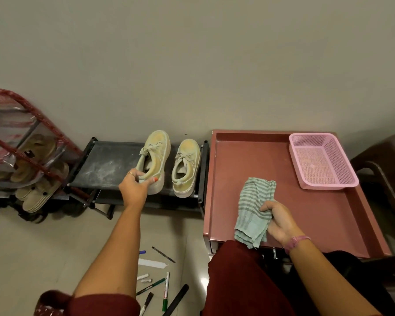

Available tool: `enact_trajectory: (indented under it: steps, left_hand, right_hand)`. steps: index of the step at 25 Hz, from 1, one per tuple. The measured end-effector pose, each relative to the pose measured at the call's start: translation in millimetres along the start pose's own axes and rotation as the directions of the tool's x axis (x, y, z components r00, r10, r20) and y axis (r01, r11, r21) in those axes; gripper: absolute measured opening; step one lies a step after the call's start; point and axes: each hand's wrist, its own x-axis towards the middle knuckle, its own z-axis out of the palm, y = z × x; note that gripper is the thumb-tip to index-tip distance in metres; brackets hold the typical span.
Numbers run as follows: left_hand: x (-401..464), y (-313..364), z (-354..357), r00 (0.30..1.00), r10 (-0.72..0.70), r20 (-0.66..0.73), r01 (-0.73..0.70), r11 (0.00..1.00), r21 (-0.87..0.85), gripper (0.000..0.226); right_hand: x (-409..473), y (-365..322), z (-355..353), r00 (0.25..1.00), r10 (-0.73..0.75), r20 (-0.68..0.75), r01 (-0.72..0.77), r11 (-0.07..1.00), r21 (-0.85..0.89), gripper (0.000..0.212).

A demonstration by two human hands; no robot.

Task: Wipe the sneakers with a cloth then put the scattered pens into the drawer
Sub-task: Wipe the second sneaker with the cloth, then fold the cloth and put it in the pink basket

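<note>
The left hand (134, 185) reaches out to the left sneaker (154, 160) and grips it at the heel, with the fingers curled over the back rim and the thumb pressed on the outer side near the sole. That shoe looks tipped up a little at the heel. The right sneaker (186, 168) sits just beside it, not touched by any hand. Both shoes rest on the top of a low black rack (105, 165) that has pale dusty marks on it. The right hand (281, 221) holds the cloth (253, 209), with the fingers curled round 1 side of it, so the cloth hangs down over the near edge of a reddish brown cabinet top (249, 156). A pink basket (322, 160) sits at the far right corner of that top. The pens (156, 283) lie scattered on the pale tiled floor (32, 247) near the person's knees, between the 2 arms, well apart from both hands. To the far left stands a red rack (25, 156) with more shoes in it. A plain wall (192, 65) is behind it all. The sneakers are pale green with yellow stained toes, thick light soles and laces tied in bows. The cloth is light green with grey stripes and a frayed edge.
</note>
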Motion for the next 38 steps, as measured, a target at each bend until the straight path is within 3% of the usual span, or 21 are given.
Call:
enact_trajectory:
  steps: [12, 17, 22, 25, 27, 29, 32, 35, 36, 38]
  left_hand:
    - [26.6, -36.7, 65.6, 0.988, -0.152, -0.002, 0.152, 0.988, -0.021, 0.035]
    - [30.2, -42.4, 65.9, 0.981, -0.194, 0.014, 0.194, 0.981, -0.017, 0.024]
    - [27.0, -35.3, 57.0, 0.970, -0.189, 0.156, 0.204, 0.975, -0.089, 0.052]
    - [-9.7, 0.1, 53.9, 0.986, -0.132, -0.099, 0.110, 0.974, -0.197, 0.051]
    - [-46.3, 24.7, 57.6, 0.976, 0.019, -0.215, -0.084, 0.951, -0.296, 0.048]
    - [-84.9, 42.7, 70.6, 0.984, 0.148, -0.101, -0.176, 0.905, -0.387, 0.049]
    - [-136.0, 66.6, 103.7, 0.953, 0.130, 0.273, -0.017, 0.925, -0.381, 0.030]
    - [-172.7, 88.7, 140.6, 0.773, 0.016, 0.634, 0.224, 0.928, -0.297, 0.033]
    - [-182.7, 93.8, 152.0, 0.718, 0.017, 0.696, 0.289, 0.903, -0.319, 0.040]
    - [-198.8, 100.4, 167.5, 0.693, 0.006, 0.721, 0.362, 0.861, -0.356, 0.042]
  right_hand:
    - [28.8, 9.8, -12.7, 0.998, 0.062, 0.000, -0.062, 0.996, -0.061, 0.025]
    - [33.4, 9.2, -19.2, 0.997, 0.077, 0.002, -0.076, 0.996, -0.054, 0.027]
    - [34.4, 6.1, -20.8, 0.991, 0.120, 0.054, -0.122, 0.992, 0.036, 0.039]
    - [26.5, -4.7, -19.5, 0.989, 0.106, 0.107, -0.117, 0.988, 0.102, 0.039]
    - [17.0, -14.1, -18.1, 0.988, 0.090, 0.127, -0.104, 0.989, 0.102, 0.040]
    - [7.9, -24.0, -17.9, 0.989, 0.074, 0.131, -0.086, 0.992, 0.091, 0.042]
    - [-8.7, -37.2, -20.4, 0.989, 0.044, 0.140, -0.051, 0.997, 0.050, 0.046]
    - [-24.5, -51.4, -27.7, 0.988, -0.021, 0.150, 0.021, 1.000, 0.000, 0.049]
    - [-29.9, -56.8, -31.4, 0.986, -0.040, 0.160, 0.041, 0.999, -0.003, 0.049]
    - [-40.0, -69.3, -40.9, 0.983, -0.078, 0.164, 0.082, 0.997, -0.015, 0.045]
